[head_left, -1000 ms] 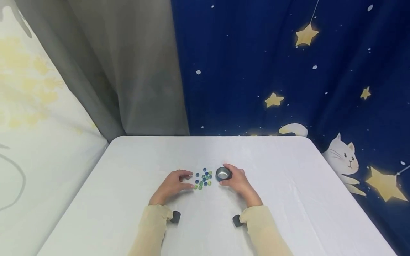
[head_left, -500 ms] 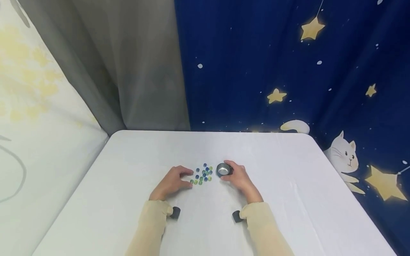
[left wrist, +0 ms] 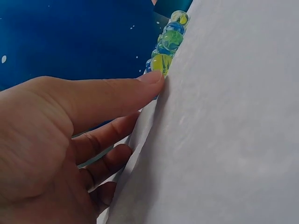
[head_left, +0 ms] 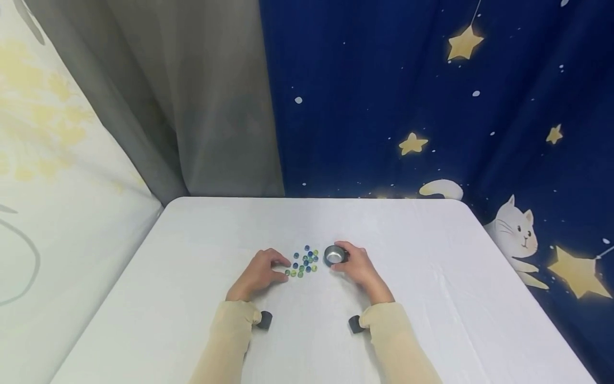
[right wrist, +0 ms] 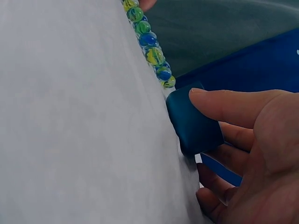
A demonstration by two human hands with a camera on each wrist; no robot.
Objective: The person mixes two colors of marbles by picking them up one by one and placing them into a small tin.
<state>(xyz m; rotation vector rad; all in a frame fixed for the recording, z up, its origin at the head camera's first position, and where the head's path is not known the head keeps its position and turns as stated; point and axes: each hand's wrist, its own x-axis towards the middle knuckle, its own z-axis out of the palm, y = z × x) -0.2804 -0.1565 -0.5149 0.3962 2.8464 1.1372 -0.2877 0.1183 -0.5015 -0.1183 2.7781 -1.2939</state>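
The right hand (head_left: 356, 268) curls around the small metal cup (head_left: 334, 255), light and rigid, best held by its wall, while the left hand (head_left: 259, 273), fingers loosely bent, touches the slippery, roll-prone glass marbles (head_left: 304, 263) lying between both hands on the counter (head_left: 431, 277).

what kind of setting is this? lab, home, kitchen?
Likely a staged indoor tabletop setup, not a kitchen: a white-clothed table, fabric backdrops including a starry blue cat curtain, and only marbles and a small cup.
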